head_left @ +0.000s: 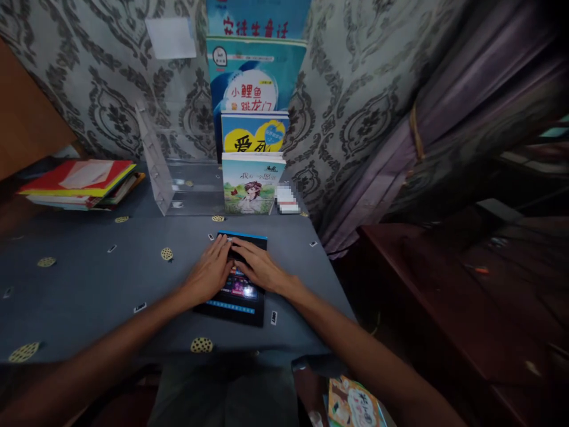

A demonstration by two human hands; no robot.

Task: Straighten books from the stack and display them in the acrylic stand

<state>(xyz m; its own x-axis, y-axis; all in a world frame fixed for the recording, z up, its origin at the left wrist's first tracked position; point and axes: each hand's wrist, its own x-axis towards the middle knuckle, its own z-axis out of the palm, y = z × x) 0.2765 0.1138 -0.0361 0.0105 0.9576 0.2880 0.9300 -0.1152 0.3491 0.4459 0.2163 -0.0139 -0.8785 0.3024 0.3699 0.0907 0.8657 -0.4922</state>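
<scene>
A dark book (237, 312) with a glossy cover and blue strips lies flat on the table, a little right of the middle. My left hand (212, 270) rests over its left side, fingers together and stretched toward the upper edge. From the other side my right hand (258, 264) lies across the upper right part, its fingers extended too. The fingertips of both hands meet near the top of the cover, and neither hand is wrapped round the book. The hands hide much of the cover's upper half.
Behind the book, a clear plastic rack (195, 201) holds several upright books (249, 184) in tiers. A pile of books and folders (80, 181) lies at the far left. More books (355, 403) stand low beside my lap. A dark red cabinet (427, 296) is on the right.
</scene>
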